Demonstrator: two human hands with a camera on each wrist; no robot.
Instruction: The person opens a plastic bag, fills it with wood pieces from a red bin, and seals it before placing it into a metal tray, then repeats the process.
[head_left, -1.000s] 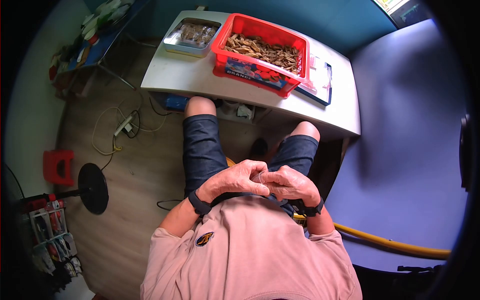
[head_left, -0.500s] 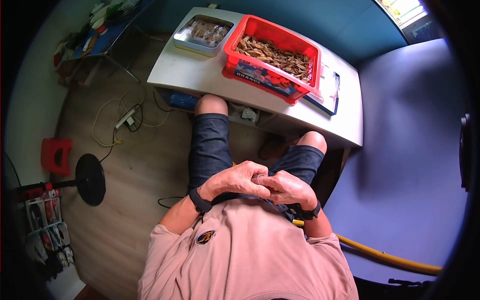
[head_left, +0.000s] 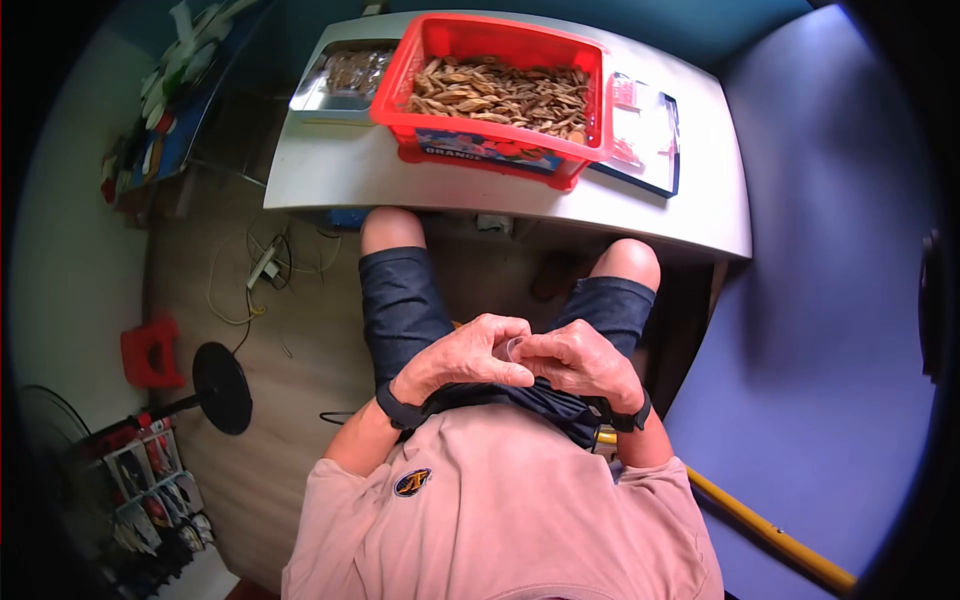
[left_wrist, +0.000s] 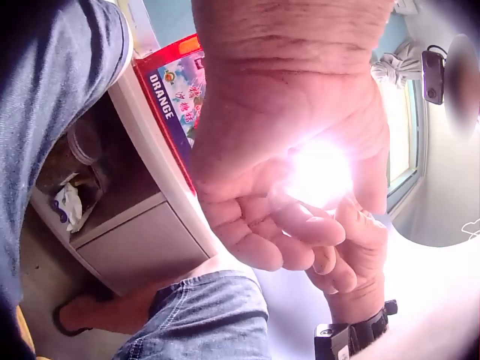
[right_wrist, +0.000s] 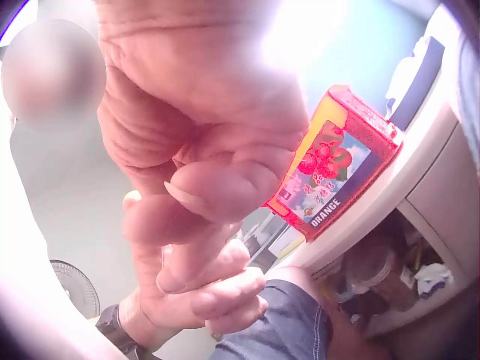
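In the head view both hands meet over the lap, in front of the pink shirt. The left hand (head_left: 468,354) curls its thumb and fingers round a small clear, curved piece (head_left: 507,349), which looks like thin plastic. The right hand (head_left: 580,360) has its fingers bent at the right side of that piece and pinches there; the fingertips are partly hidden. Glare whitens the space between the hands in the left wrist view. In the right wrist view the right hand's curled thumb and forefinger overlap the left hand's fingers (right_wrist: 225,292).
On the white table (head_left: 330,165) ahead stands a red basket (head_left: 590,150) of long brown dried pieces. A metal tin (head_left: 335,115) with clear-wrapped contents is left of it, a dark-edged tray (head_left: 672,150) right. A power strip (head_left: 263,268) and cables lie on the floor at left.
The head view has turned, shifting the table and basket leftward since half a second ago. Both hands stay together over the lap, with slightly more of the clear piece showing between them.
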